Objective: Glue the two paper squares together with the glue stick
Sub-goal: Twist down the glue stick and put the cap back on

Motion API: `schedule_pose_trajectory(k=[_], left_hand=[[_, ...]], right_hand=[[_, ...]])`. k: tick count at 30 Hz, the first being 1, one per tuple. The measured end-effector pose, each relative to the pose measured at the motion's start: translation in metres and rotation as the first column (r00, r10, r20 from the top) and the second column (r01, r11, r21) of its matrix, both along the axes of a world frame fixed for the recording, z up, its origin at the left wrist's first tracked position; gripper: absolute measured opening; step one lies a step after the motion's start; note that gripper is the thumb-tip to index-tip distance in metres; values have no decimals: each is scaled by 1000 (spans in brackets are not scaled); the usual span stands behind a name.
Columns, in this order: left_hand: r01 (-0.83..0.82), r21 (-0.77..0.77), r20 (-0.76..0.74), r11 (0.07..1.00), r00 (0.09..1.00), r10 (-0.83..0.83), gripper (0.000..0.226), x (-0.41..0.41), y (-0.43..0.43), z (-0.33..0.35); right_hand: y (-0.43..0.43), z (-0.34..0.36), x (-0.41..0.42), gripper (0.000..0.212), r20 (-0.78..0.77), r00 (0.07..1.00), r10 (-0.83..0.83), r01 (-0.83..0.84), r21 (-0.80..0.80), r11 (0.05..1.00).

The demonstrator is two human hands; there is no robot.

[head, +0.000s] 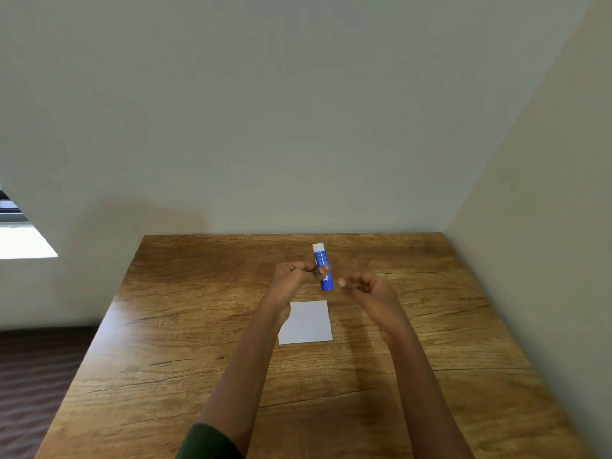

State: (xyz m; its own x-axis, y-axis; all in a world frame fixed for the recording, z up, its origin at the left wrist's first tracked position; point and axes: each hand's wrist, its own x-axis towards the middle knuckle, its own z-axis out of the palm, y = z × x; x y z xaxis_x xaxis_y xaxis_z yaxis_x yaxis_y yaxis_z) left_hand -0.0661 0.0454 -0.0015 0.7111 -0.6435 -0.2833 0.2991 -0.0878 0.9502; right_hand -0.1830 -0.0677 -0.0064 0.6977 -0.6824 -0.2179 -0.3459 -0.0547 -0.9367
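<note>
My left hand (298, 271) is shut on a blue glue stick (323, 266) and holds it upright above the table, white end up. My right hand (367, 288) hovers just right of the stick's lower end, blurred, its fingers loosely curled with nothing visible in them, apart from the stick. A white paper square (308, 324) lies flat on the wooden table (430, 326) below both hands, and my left wrist covers its upper left corner. I see only one square; whether a second lies under it cannot be told.
The table stands in a room corner, with a wall along its far edge and another along its right side. The floor (39, 376) lies beyond the table's left edge. A bright window (20, 240) is at the far left.
</note>
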Motion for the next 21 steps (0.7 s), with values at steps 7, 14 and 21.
schedule_pose_trajectory(k=[7,14,21], left_hand=[[39,33,54,999,998,-41,15,-3,2,-8],[68,69,84,995,994,-74,25,-9,3,-23],[85,103,77,991,993,-93,31,-13,4,-31]], right_hand=[[-48,-20,-18,41,-244,954,-176,34,-495,868],[-49,-49,-21,27,-198,974,-108,-10,-517,856],[-39,-39,-2,28,18,991,-135,135,-257,957]])
